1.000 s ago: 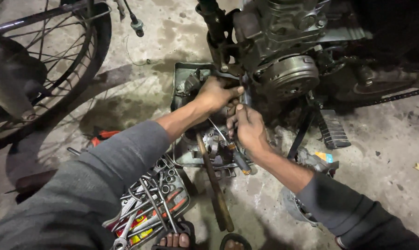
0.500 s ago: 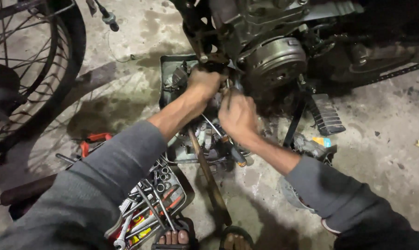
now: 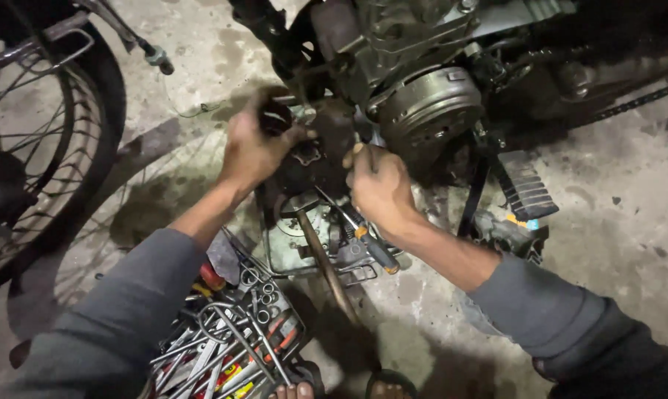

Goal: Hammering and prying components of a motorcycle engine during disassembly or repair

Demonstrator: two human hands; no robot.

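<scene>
My left hand [image 3: 251, 148] grips a dark metal part [image 3: 308, 159] at the lower front of a motorcycle engine [image 3: 393, 52], fingers curled over its top edge. My right hand [image 3: 378, 185] is closed on the right side of the same part, just left of the round grey engine cover [image 3: 430, 111]. Whether it also holds a small tool is hidden by the fingers. Both arms wear grey sleeves.
A tray of wrenches and sockets [image 3: 234, 347] lies below my left arm. A screwdriver [image 3: 371, 244] and a bent metal bar [image 3: 326, 270] rest over a pan of parts. A spoked wheel [image 3: 31, 140] stands left, a footpeg [image 3: 522, 185] right. Toes [image 3: 297, 390] show at the bottom.
Both hands have moved up and closer to the engine, now clamped on the dark part. The view has shifted nearer and slightly down-left.
</scene>
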